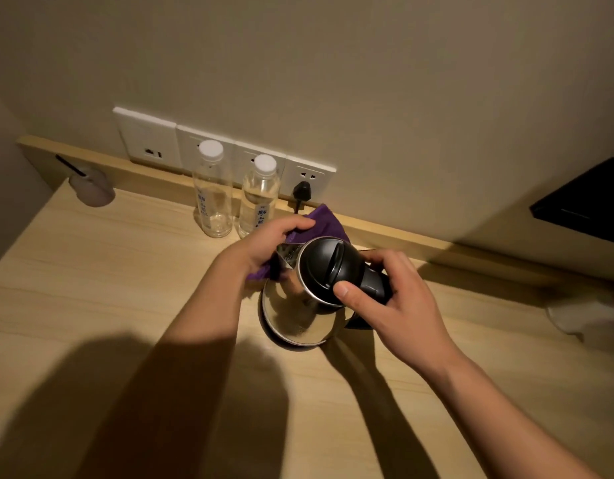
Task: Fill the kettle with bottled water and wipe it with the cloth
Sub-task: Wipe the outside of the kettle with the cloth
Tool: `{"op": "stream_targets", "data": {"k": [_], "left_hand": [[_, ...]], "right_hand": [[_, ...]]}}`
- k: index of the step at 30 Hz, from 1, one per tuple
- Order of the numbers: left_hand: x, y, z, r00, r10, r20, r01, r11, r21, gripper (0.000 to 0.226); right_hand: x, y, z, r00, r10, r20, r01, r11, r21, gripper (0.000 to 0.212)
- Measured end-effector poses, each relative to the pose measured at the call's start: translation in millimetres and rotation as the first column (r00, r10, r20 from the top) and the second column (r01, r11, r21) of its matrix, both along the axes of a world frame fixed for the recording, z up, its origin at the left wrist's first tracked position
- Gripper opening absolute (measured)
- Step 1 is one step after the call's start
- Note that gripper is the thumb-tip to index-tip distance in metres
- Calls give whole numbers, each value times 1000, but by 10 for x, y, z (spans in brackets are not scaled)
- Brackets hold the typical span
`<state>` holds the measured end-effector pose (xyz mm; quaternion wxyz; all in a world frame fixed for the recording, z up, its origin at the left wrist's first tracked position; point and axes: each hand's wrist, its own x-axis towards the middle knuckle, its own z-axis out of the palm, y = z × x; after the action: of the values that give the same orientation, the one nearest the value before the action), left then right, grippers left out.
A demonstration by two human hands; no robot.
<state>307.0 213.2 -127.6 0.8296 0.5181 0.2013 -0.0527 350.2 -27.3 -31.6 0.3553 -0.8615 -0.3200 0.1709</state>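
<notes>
A steel kettle (298, 312) with a black lid stands on the wooden counter (126, 305), its lid closed. My right hand (395, 299) grips its black handle, thumb near the lid's edge. My left hand (267, 247) presses a purple cloth (324, 224) against the kettle's spout side; part of the cloth sticks out behind the kettle. Two clear water bottles with white caps stand by the wall: the left bottle (212, 198) looks empty, the right bottle (259, 198) holds water.
A row of white wall sockets (160, 140) runs behind the bottles, with a black plug (302, 190) in the right one. A pale rounded object (91, 191) sits at the back left. A dark screen edge (589, 198) shows at the right.
</notes>
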Motion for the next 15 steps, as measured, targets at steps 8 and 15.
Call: {"op": "stream_targets", "data": {"k": [8,15], "left_hand": [[150,0,19,998,-63,-31,65,996,57,43],[-502,-491,-194,914,387,120,-388,921,-15,46]], "right_hand": [[-10,7,-7,999,-17,-39,17,1000,-4,61],[4,12,-28,999,-1,38,2,1000,-28,64]]}}
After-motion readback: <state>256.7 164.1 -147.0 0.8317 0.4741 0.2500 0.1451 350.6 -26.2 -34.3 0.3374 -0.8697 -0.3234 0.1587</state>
